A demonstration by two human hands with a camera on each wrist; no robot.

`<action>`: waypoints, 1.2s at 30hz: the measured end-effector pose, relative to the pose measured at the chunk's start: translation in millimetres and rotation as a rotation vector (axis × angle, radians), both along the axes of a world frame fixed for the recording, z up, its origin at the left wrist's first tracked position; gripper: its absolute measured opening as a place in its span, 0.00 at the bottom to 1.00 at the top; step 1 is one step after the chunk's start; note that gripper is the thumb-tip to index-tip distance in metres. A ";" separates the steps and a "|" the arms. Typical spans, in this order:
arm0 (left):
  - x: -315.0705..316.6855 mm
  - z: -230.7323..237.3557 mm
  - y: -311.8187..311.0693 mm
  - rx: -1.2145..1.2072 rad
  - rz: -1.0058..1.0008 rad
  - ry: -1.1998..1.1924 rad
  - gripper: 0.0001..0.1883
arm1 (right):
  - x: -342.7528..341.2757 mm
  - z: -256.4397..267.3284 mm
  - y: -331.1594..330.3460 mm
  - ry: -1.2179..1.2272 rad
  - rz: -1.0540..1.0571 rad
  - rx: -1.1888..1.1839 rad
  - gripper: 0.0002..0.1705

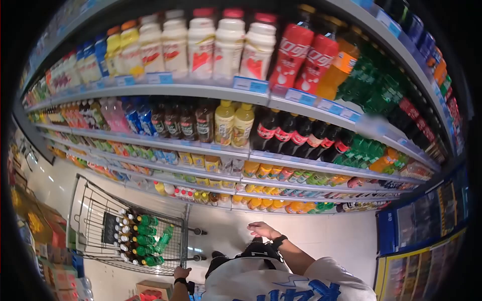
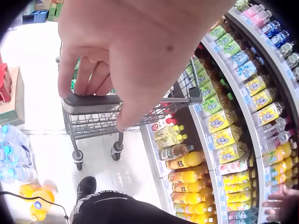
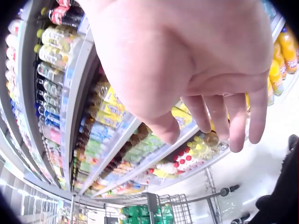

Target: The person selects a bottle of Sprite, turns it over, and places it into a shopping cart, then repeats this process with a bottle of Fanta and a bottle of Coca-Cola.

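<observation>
My left hand [image 1: 182, 272] is at the near right corner of a wire shopping cart [image 1: 80, 226]. In the left wrist view its fingers curl over the grey cart handle [image 2: 91, 103], with the thumb hanging on the near side. Inside the cart lie several bottles, some with dark contents and white caps, others green [image 1: 145, 240]; one green bottle [image 1: 163, 239] lies apart at a slant. My right hand [image 1: 263, 230] hangs in the air between my body and the shelves. Its fingers [image 3: 237, 123] are loosely bent and hold nothing.
Long drink shelves [image 1: 201, 91] curve across the front, packed with bottles in several rows. Blue and yellow framed cases [image 1: 427, 215] stand at the right. Stacked goods [image 1: 55, 273] line the left side, and wrapped water bottles [image 2: 16, 156] stand on the floor.
</observation>
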State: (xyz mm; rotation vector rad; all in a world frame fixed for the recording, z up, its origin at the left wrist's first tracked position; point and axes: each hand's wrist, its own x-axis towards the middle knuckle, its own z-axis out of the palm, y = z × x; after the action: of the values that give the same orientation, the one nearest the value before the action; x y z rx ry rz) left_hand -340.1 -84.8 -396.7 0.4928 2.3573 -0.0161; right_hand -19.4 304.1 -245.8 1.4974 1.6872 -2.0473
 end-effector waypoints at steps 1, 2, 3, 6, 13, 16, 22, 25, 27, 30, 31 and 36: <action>1.1 -0.4 -0.5 -0.048 -0.014 -0.037 0.46 | 6.6 -3.4 4.1 0.011 0.000 -0.007 0.37; -4.5 -5.9 9.3 -0.030 -0.058 -0.012 0.46 | 7.6 -8.9 11.1 0.034 -0.006 0.008 0.37; -2.2 -30.7 7.5 -0.028 -0.072 -0.004 0.46 | 11.9 -13.3 11.2 0.042 0.019 0.004 0.37; 5.7 -25.7 32.5 0.089 -0.001 -0.104 0.46 | 26.7 -8.7 27.4 0.122 0.088 0.021 0.35; 88.9 13.2 157.4 0.336 0.014 -0.269 0.30 | 69.7 5.0 64.9 0.097 -0.004 -0.119 0.33; 125.4 43.2 186.0 0.357 0.007 -0.303 0.31 | 87.5 3.5 80.9 0.081 -0.013 -0.141 0.31; 150.4 60.5 195.1 0.278 0.006 -0.361 0.31 | 109.1 -3.4 109.5 0.095 -0.020 -0.137 0.30; 149.2 60.9 201.1 0.262 -0.026 -0.333 0.29 | 115.0 -18.4 119.6 0.129 0.013 -0.177 0.31; 147.5 67.7 217.5 0.284 -0.056 -0.336 0.32 | 112.3 -11.5 121.7 0.116 0.059 -0.146 0.33; 141.4 107.0 260.5 0.525 0.003 -0.471 0.34 | 100.1 28.2 124.9 0.271 -0.006 -0.109 0.30; 145.1 169.6 288.7 0.548 0.023 -0.497 0.34 | 93.9 46.5 126.0 0.343 -0.035 -0.098 0.29; 139.1 297.5 381.8 0.931 -0.325 -0.514 0.27 | 54.1 183.4 137.1 0.664 -0.192 0.254 0.21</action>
State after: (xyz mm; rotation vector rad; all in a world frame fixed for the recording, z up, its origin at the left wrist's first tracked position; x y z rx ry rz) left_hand -201.0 297.0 -99.3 1.1493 1.6427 0.9675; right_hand 34.7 441.2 -62.4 1.1316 2.1595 -2.7380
